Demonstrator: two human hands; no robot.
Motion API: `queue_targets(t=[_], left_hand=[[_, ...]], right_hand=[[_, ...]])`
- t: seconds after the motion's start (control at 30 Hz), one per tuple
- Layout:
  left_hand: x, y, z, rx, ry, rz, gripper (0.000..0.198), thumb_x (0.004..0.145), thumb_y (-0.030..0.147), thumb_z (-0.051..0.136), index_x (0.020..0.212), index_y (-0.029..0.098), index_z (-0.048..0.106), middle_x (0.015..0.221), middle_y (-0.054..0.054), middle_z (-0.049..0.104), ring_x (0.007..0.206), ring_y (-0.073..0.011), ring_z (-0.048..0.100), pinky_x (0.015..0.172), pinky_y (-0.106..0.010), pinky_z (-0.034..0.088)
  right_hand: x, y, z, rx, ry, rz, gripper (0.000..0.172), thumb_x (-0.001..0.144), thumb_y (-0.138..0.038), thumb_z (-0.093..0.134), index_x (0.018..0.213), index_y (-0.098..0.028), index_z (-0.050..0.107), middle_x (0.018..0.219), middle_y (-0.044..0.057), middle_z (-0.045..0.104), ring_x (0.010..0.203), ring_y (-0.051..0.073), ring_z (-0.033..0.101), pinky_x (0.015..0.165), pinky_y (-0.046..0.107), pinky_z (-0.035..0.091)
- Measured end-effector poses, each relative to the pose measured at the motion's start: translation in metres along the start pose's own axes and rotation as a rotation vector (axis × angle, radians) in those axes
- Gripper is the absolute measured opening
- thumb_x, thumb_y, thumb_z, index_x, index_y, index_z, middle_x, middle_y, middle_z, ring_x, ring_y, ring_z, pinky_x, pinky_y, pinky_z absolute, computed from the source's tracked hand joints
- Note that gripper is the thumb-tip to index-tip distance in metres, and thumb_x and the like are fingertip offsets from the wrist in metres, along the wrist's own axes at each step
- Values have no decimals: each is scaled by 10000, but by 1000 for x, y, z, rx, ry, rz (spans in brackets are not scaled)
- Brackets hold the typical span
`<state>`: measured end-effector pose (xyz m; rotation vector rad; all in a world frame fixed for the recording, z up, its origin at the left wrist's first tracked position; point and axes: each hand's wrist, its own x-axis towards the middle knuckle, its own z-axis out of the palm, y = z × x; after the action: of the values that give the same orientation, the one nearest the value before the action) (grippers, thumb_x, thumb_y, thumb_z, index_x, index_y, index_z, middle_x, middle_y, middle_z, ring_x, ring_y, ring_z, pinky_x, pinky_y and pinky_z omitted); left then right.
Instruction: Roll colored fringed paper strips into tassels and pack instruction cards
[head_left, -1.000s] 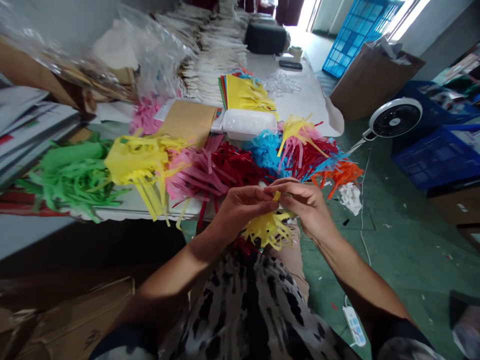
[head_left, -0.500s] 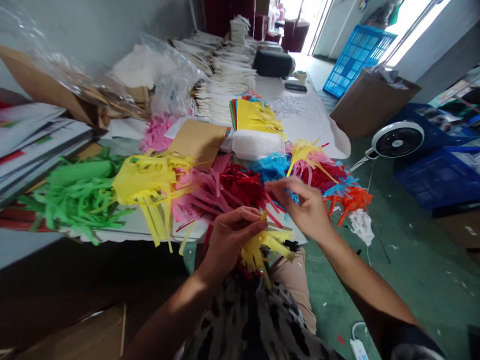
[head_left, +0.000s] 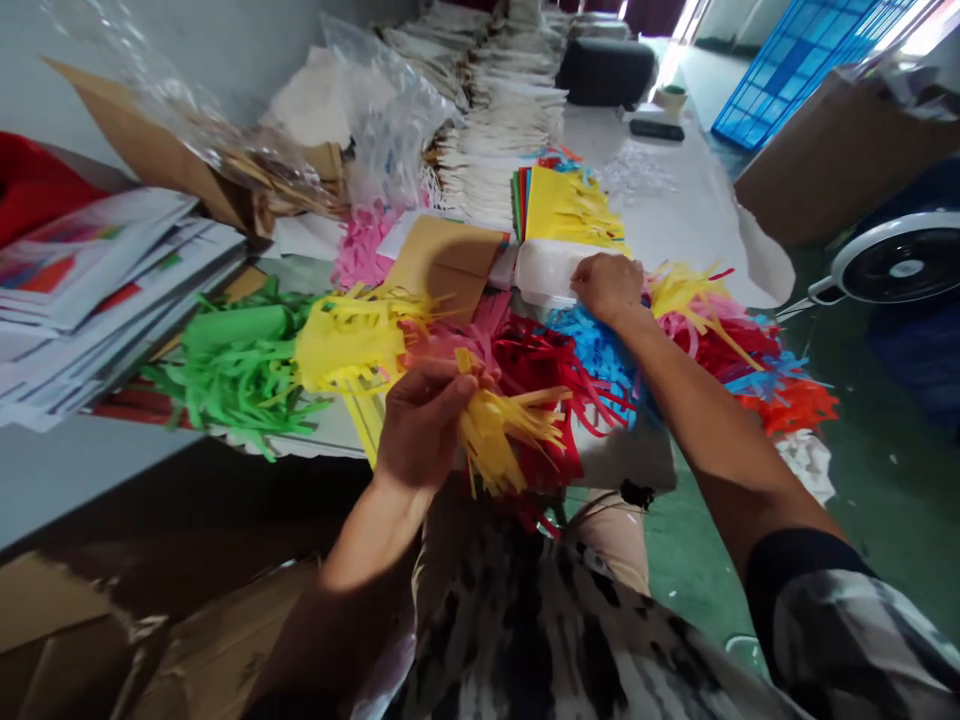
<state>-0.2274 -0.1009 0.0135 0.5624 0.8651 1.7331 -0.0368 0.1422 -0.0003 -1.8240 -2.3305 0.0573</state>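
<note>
My left hand (head_left: 424,425) pinches the top of a yellow paper tassel (head_left: 499,440), whose fringed strips hang down and to the right over the table's front edge. My right hand (head_left: 611,285) reaches across the table to the right end of a white plastic container (head_left: 544,268). Its fingers are bent downward and closed; what they pinch, if anything, is hidden. Beneath that wrist lies blue fringed paper (head_left: 596,345). Red fringe (head_left: 536,360) and pink fringe (head_left: 442,340) lie just behind the tassel.
Green fringe (head_left: 240,365) and a yellow fringed stack (head_left: 349,345) lie on the left. Behind are a brown envelope (head_left: 442,260) and yellow fringed sheets (head_left: 574,210). Mixed fringes (head_left: 720,325) lie at right, near a fan (head_left: 904,268). Paper stacks (head_left: 112,290) fill the left side.
My right hand has moved away from the tassel, forward to the white container. My left hand still holds the tassel, now with its fringe more spread. The view has tilted down and turned left.
</note>
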Motion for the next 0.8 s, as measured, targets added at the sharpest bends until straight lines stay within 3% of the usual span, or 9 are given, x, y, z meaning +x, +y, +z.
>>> queue_targets(t=[0.23,0.37,0.5,0.57,0.67,0.73,0.8], left_hand=[[5,7,-5,-56,-1,19,270,672,337,999,757,229,767,861,40,777,772,-102,731,905,-293,650],[-8,9,-1,4,-6,-7,283,646,292,1003,728,213,743,792,33,771,738,-118,736,813,-274,653],[-28,12,5,70,-54,-71,280,652,272,994,758,204,744,770,22,781,702,-139,753,682,-245,633],[-36,13,7,83,-85,-87,288,657,235,988,824,213,755,774,30,778,696,-128,750,683,-228,622],[-45,10,9,91,-103,-127,347,668,210,981,942,224,767,787,32,775,724,-118,753,711,-206,609],[-48,7,9,102,-110,-166,310,700,228,967,941,209,772,809,12,787,737,-126,756,705,-208,605],[-51,3,10,130,-130,-185,244,740,248,948,902,191,774,829,-11,798,741,-129,750,703,-216,601]], right_hand=[[-8,8,2,-4,92,-28,338,956,-222,491,1102,-145,786,1183,198,767,1178,386,629,1068,588,388],[-15,15,-3,98,136,-72,317,901,-220,560,1133,-171,770,1199,177,761,1202,380,618,1061,558,392],[-29,15,-16,160,175,-90,267,896,-232,597,1069,-180,794,1116,146,790,1088,329,684,992,468,457],[-45,10,-26,238,213,-118,233,914,-280,629,1035,-180,802,1055,116,804,997,281,714,936,406,493],[-89,-5,-46,621,260,-233,187,899,-347,712,958,-196,807,925,52,806,852,220,722,835,348,531],[-127,-17,-61,889,201,-302,162,898,-369,739,893,-219,801,867,19,797,794,195,708,764,327,541],[-165,-29,-76,963,94,-331,130,907,-360,763,906,-238,809,875,11,797,774,173,690,742,312,540]])
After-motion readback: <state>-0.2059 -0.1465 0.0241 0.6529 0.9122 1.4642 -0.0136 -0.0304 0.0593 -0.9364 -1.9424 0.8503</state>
